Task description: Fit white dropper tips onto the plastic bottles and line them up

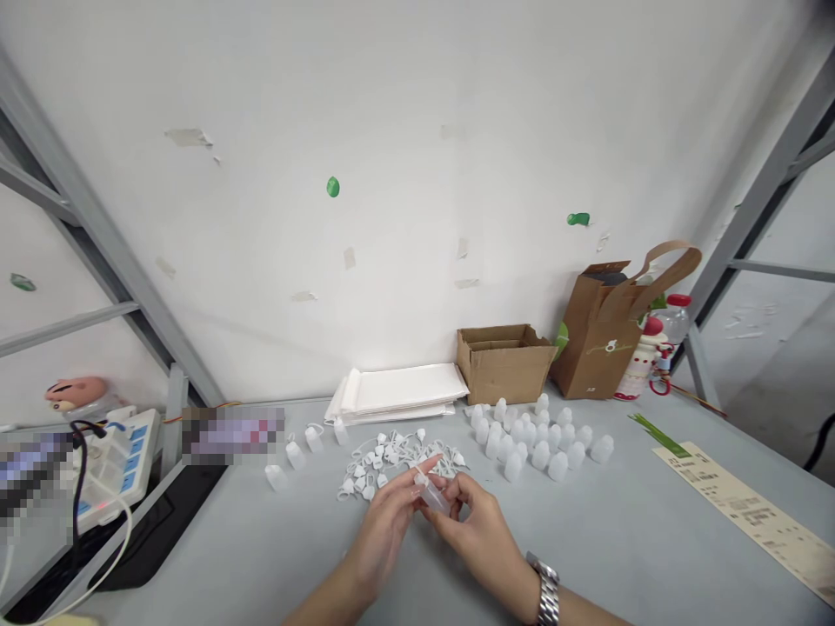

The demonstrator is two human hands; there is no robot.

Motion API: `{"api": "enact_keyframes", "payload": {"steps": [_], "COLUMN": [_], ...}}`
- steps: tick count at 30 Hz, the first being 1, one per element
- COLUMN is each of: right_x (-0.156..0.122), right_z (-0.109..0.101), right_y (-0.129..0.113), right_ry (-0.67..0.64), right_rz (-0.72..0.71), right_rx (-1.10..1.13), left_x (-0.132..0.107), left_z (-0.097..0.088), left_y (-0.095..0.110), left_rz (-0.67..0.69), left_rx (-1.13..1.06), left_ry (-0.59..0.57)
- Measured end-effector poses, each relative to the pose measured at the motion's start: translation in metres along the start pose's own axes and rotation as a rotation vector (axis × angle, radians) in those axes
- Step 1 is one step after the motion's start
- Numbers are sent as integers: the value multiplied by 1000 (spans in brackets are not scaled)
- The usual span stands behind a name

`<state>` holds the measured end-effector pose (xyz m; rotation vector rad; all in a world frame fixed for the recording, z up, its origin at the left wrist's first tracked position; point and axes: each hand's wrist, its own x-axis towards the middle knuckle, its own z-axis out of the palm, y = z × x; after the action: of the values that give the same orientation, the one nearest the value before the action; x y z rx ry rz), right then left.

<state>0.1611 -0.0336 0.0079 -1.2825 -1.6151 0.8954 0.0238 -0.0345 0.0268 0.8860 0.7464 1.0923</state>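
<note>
Between my two hands is a small translucent plastic bottle (pixel 433 496), tilted, with a white strap at its upper end. My right hand (pixel 475 520) pinches its lower part between thumb and fingers. The thumb and fingers of my left hand (pixel 391 515) close on the upper end, by the strap. Just beyond my fingers lies a pile of white looped straps with small caps (pixel 384 459). Many similar translucent bottles (pixel 540 454) stand to the right. At the left, several bottles with straps (pixel 295 455) stand in a loose row.
Along the wall are a stack of white sheets (pixel 404 391), an open cardboard box (pixel 507 374) and a brown paper bag (pixel 597 348). A printed card (pixel 750 513) lies at right. A power strip (pixel 123 469) with cables and a dark mat (pixel 170 522) occupy the left.
</note>
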Motion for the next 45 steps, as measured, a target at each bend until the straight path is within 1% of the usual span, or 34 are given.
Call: {"api": "enact_keyframes", "payload": {"steps": [6, 11, 22, 27, 33, 45], "right_x": [3, 4, 6, 6, 6, 5], "right_z": [0, 0, -2, -1, -3, -3], "right_y": [-3, -4, -5, -1, -2, -4], "right_ry": [-31, -39, -87, -88, -110, -125], "right_rz": [74, 127, 160, 148, 149, 146], "right_rx": [158, 218, 302, 311, 352, 385], "left_x": [1, 3, 5, 5, 6, 6], "left_z": [-3, -6, -7, -7, -6, -6], "left_y": [-2, -4, -1, -1, 4, 0], "left_rz": [-15, -17, -43, -52, -78, -30], "left_rx": [-66, -107, -183, -206, -224, -217], "left_ry": [-28, -65, -78, -82, -103, -105]}}
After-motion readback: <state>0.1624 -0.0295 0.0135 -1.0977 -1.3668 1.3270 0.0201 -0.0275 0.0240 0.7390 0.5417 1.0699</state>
